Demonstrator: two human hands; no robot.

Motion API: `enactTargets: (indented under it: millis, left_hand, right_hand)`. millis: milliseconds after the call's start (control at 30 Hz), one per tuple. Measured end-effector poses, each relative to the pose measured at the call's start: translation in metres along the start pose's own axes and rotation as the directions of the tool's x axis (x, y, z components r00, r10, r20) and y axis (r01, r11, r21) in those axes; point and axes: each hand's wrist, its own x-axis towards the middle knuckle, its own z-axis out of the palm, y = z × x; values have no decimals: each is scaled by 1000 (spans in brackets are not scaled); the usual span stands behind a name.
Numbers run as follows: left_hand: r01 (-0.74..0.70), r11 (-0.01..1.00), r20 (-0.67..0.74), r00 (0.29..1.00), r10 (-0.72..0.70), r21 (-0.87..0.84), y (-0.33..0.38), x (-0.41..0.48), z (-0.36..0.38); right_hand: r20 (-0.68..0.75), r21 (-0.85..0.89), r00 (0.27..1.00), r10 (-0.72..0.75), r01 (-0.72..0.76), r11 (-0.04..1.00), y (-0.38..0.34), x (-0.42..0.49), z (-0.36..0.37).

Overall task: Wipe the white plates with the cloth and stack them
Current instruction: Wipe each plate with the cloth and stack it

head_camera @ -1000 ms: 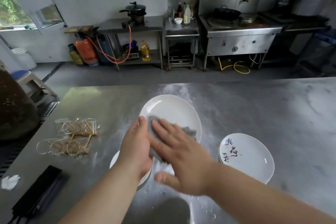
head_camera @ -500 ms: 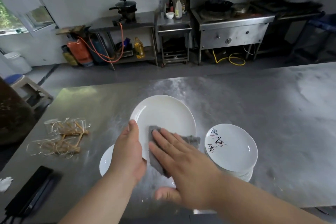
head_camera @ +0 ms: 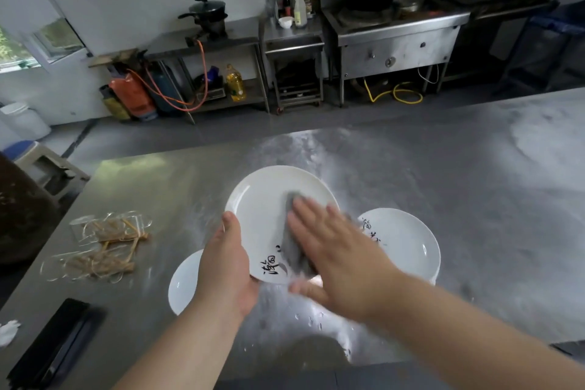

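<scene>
My left hand [head_camera: 226, 266] grips the near left rim of a white plate [head_camera: 262, 203] and holds it tilted above the steel table, thumb on its face. Black painted characters show at the plate's near edge. My right hand [head_camera: 335, 256] lies flat with straight fingers on a grey cloth [head_camera: 292, 244] and presses it against the plate's right half. A stack of white plates [head_camera: 408, 241] with painted characters stands on the table to the right, partly behind my right hand. Another white plate [head_camera: 183, 285] lies on the table at the left, under my left wrist.
The steel table [head_camera: 459, 199] is wet near me. Rubber bands and clear plastic wrappers [head_camera: 101, 247] lie at the left. A black flat case [head_camera: 53, 348] sits at the near left corner beside a white scrap [head_camera: 8, 331]. Stoves and shelves stand across the aisle.
My right hand has slid the cloth to the right across the plate, uncovering the painted characters at its near edge. The left hand keeps its hold on the rim.
</scene>
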Motion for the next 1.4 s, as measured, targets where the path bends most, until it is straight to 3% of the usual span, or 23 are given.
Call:
enactTargets:
  millis: [100, 267, 367, 500, 600, 700, 767, 833, 900, 967, 1100, 1200, 1267, 1333, 1400]
  left_hand:
    - [-5, 1000, 23, 1000, 5, -15, 3, 1, 7]
    - [-59, 998, -104, 993, 63, 33, 7, 12, 15]
    - [-38, 995, -118, 992, 49, 91, -1, 11, 10]
    - [-49, 963, 61, 998, 34, 264, -4, -6, 15]
    - [-83, 912, 238, 971, -16, 401, -2, -20, 24]
    - [-118, 868, 298, 954, -35, 482, 5, -26, 24]
    - [-106, 881, 286, 958, -35, 461, 12, -26, 18]
    - [-74, 910, 211, 977, -15, 407, 23, -25, 11]
    - [-87, 913, 141, 989, 33, 398, 34, -18, 5]
    - [-100, 909, 145, 988, 44, 404, 41, -11, 1]
    - [-155, 824, 271, 962, 1, 545, 37, -12, 8]
    - [-147, 882, 177, 981, 74, 447, 35, -8, 7]
    - [-114, 931, 66, 993, 98, 347, 36, -1, 3]
    - [-94, 932, 33, 996, 88, 350, 33, 2, -1]
    - [-90, 911, 64, 995, 70, 402, 28, 1, -2]
  right_hand:
    - [-23, -39, 991, 129, -129, 991, 18, 18, -22]
    - [-23, 127, 999, 24, -21, 992, -27, -19, 12]
    - [-1, 182, 998, 57, -56, 982, -14, -19, 19]
    - [-54, 102, 986, 160, -154, 983, 32, 18, -11]
    - [-174, 83, 984, -39, 54, 995, 38, 41, -26]
    - [-301, 67, 937, -176, 205, 976, 31, 54, -31]
    - [-326, 137, 944, -51, 101, 985, 36, 56, -37]
    - [-226, 271, 954, 195, -131, 954, 54, 53, -37]
    - [-177, 326, 931, 318, -249, 912, 66, 43, -30]
    - [-178, 367, 931, 317, -236, 900, 62, 41, -27]
    - [-286, 367, 941, 183, -69, 928, 42, 59, -35]
    - [-266, 532, 850, 455, -265, 804, 37, 58, -24]
    - [-43, 694, 767, 641, -438, 571, 35, 46, -2]
    - [206, 756, 731, 650, -541, 369, 33, 40, 8]
    - [197, 713, 755, 625, -548, 437, 41, 46, 2]
